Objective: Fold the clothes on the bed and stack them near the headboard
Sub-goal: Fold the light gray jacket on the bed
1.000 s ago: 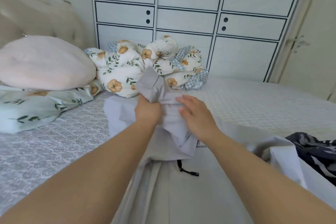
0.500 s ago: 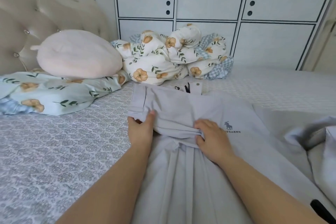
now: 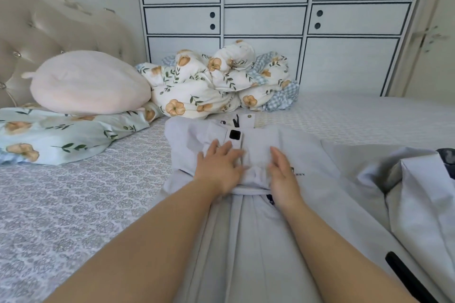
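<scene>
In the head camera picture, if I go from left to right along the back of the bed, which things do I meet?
Tufted headboard → pink round cushion → crumpled floral duvet → white wardrobe.

Left hand (image 3: 220, 167) and right hand (image 3: 283, 174) pressed flat on folded pale grey trousers (image 3: 258, 147), patterned grey bedspread (image 3: 73, 204), floral duvet heap (image 3: 209, 86) behind, round pink cushion (image 3: 88, 82) by tufted beige headboard (image 3: 49, 29)
</scene>
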